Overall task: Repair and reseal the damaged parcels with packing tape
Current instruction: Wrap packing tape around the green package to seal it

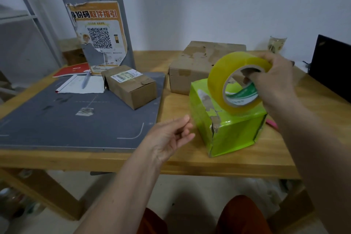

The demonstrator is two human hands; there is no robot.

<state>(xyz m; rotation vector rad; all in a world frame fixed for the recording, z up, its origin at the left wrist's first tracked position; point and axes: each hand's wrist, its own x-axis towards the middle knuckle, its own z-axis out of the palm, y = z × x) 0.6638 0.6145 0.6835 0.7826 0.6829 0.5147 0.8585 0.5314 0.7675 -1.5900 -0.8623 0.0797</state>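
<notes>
A bright green parcel (235, 131) with a torn corner stands near the table's front edge. Above it my right hand (275, 83) grips a big roll of yellowish packing tape (218, 80), fingers hooked through its core, the roll's lower rim touching the parcel's top. My left hand (171, 137) hovers just left of the green parcel with loosely curled fingers, holding nothing. A small brown cardboard box (131, 87) with a shipping label lies on the grey mat. Behind the green parcel sits a larger worn brown box (193, 64).
A grey mat (76, 119) covers the left of the wooden table (190, 159). A notepad with a pen (81, 85), a red booklet (74, 69) and a grey stand with a torn QR poster (100, 38) sit at the back left. A glass (277, 43) and a dark screen (332, 70) are at the right.
</notes>
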